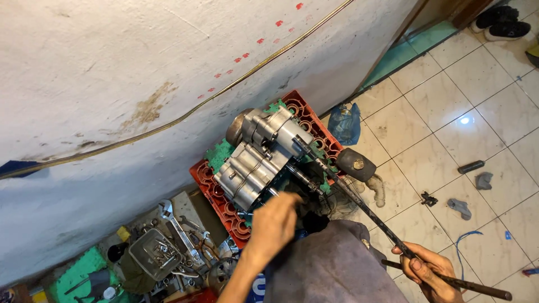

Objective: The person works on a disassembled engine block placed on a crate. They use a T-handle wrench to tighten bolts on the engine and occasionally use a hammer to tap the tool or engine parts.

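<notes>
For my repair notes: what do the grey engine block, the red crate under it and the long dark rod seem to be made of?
Grey engine block: probably cast aluminium, dull silvery ribbed surface. Red crate: seemingly moulded plastic, uniform colour, grid cells. Long dark rod: likely steel, thin, straight, blackened.

One metal engine block (259, 157) sits on one red crate (220, 196) at mid-frame. Two hands show low in the frame: the left hand (276, 221) and the right hand (425, 268). One long dark rod (359, 199) crosses diagonally. Two dark shoes (501, 22) lie upper right. One blue bag (345, 124) rests near the wall.
</notes>
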